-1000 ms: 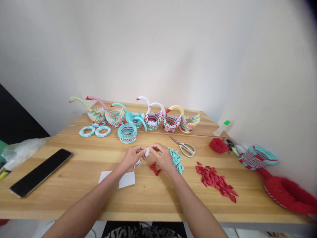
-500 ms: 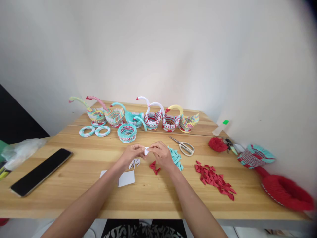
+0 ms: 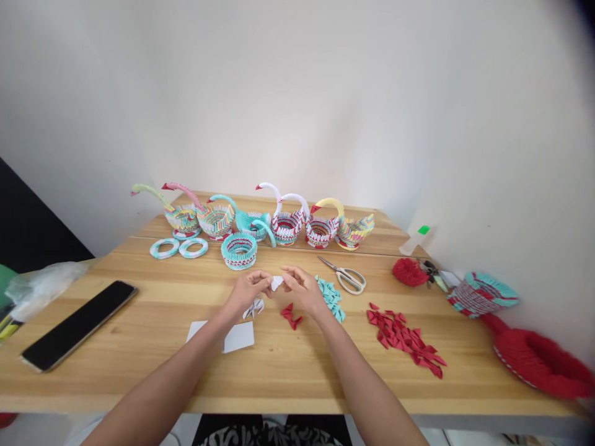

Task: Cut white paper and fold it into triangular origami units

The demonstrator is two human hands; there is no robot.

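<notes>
A small folded piece of white paper (image 3: 276,283) is pinched between my two hands above the middle of the table. My left hand (image 3: 252,290) grips its left side with thumb and fingertips. At its right side are the closed fingertips of my right hand (image 3: 301,287). Below my left hand lie several folded white pieces (image 3: 253,308), and nearer me are white paper sheets (image 3: 238,337), partly hidden by my left forearm. A few red folded pieces (image 3: 290,316) lie below my right hand. Teal folded pieces (image 3: 331,298) are heaped just right of it.
Folded-paper swans (image 3: 288,227) line the back. A teal paper bowl (image 3: 238,251) and two rings (image 3: 194,248) stand before them. Scissors (image 3: 349,279), a red paper pile (image 3: 406,337), a glue bottle (image 3: 413,240) and a red paper basket (image 3: 539,359) are rightward; a phone (image 3: 79,323) lies left.
My fingertips have moved slightly apart around the white piece, so more of it shows. The whole view has shifted a little; the things on the table lie as before.
</notes>
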